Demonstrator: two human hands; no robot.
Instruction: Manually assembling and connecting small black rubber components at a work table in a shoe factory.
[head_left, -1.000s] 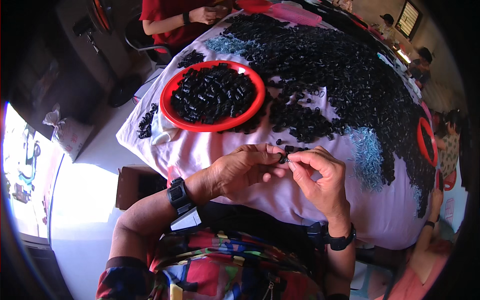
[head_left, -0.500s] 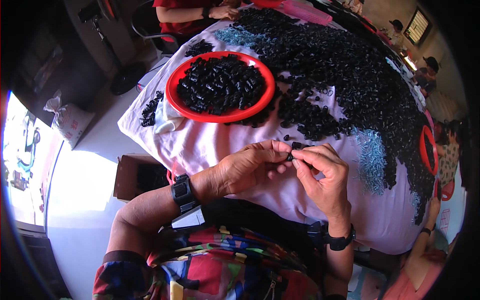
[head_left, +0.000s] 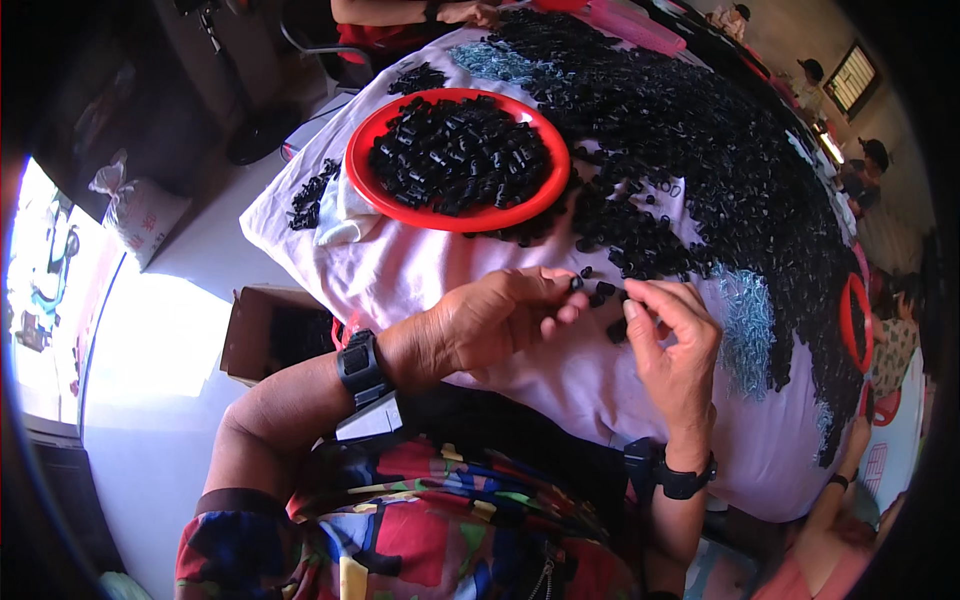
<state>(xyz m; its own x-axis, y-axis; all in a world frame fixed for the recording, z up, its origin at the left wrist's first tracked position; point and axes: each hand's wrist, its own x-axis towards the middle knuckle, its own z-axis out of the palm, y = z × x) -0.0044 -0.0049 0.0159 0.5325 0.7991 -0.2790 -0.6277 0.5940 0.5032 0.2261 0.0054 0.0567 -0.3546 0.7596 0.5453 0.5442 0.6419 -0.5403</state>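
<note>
Left hand [head_left: 490, 325] pinches a small black plastic piece [head_left: 576, 284] between fingertips, just above the pale cloth-covered table [head_left: 420, 270]. Right hand [head_left: 672, 345] sits close beside it, fingers curled; whether it grips anything I cannot tell. Loose black pieces [head_left: 700, 150] lie heaped beyond, and a red plate [head_left: 455, 158] holds more.
</note>
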